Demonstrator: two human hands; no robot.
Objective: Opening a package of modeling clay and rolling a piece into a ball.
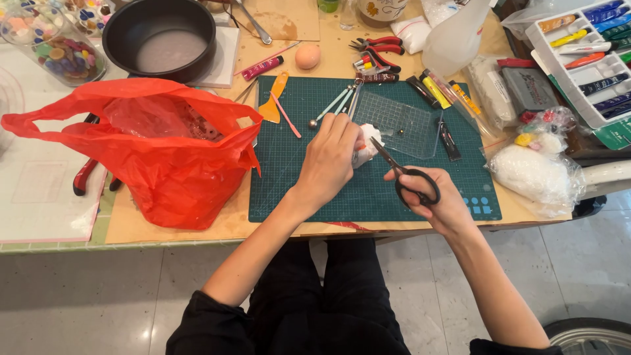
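My left hand [330,158] rests on the green cutting mat [296,177] and grips a small white lump of soft material [365,146] with a bit of orange at its edge. My right hand [434,200] holds black-handled scissors [402,172] by the loops. Their blades point up and left, and the tips are right at the white lump. Most of the lump is hidden under my left fingers.
A red plastic bag [158,148] stands open at the left. A clear square plate [401,121], sculpting tools [335,104], paint tubes [437,92], a peach ball [307,56], red pliers [378,51], a black pot [161,39], and bags of white filling [529,172] surround the mat.
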